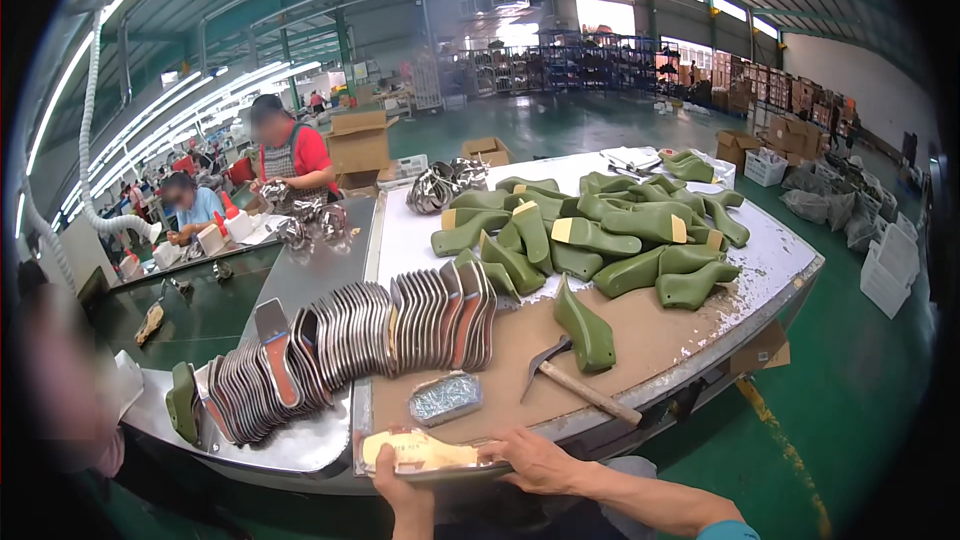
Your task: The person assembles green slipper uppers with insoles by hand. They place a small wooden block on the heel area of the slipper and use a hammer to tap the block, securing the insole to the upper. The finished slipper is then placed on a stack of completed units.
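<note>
At the table's near edge, both hands hold a flat, sole-shaped piece [425, 450] with a glossy pale yellow face turned up; its underside is hidden. My left hand [398, 485] grips its wide left end, thumb on top. The fingers of my right hand [535, 460] close on its narrower right end. Just beyond it lies a small block wrapped in clear film [446, 398]. A hammer [585, 388] with a wooden handle and a dark curved head rests to the right, touching or close to a single green shoe last [583, 328].
A long row of upright grey insoles [340, 340] curves along the left, with a green last [182, 402] at its end. Many green lasts [620, 225] are heaped on the white table sheet [400, 240]. A co-worker in red [312, 155] stands beyond shiny wrapped pieces [432, 188].
</note>
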A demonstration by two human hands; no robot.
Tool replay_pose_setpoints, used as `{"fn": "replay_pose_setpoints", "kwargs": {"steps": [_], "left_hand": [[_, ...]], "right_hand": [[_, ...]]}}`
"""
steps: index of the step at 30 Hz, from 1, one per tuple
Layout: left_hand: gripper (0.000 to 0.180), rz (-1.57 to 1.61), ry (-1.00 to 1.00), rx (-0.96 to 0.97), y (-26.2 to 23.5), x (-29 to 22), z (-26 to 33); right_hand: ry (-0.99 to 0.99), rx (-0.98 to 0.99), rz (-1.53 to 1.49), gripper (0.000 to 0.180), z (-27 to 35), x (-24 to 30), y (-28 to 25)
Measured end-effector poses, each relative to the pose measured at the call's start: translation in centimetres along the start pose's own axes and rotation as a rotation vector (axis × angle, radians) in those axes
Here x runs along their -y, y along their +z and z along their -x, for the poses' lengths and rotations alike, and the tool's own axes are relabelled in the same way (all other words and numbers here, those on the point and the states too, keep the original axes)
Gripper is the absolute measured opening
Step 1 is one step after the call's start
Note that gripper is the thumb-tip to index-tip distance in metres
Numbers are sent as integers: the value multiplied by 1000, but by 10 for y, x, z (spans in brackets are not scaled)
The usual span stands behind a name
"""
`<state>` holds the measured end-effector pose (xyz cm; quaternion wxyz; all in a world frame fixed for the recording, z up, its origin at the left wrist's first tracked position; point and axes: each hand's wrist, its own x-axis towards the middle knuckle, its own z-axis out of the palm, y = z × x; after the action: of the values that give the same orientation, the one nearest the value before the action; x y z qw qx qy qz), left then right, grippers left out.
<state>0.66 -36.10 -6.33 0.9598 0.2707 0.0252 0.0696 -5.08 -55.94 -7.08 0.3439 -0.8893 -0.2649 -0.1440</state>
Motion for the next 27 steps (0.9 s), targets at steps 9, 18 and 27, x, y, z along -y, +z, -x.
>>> {"fn": "replay_pose_setpoints", "kwargs": {"steps": [9,18,27], "left_hand": [[33,-161,0,-126,-57,-3,17],[38,-273,8,-174,-30,-22,41],[37,-276,-6,-185,-64,-28,52]], "right_hand": [[-12,114,52,63,2,4,4],[-90,57,72,56,10,17,-4],[-197,63,151,53,7,19,3]]}}
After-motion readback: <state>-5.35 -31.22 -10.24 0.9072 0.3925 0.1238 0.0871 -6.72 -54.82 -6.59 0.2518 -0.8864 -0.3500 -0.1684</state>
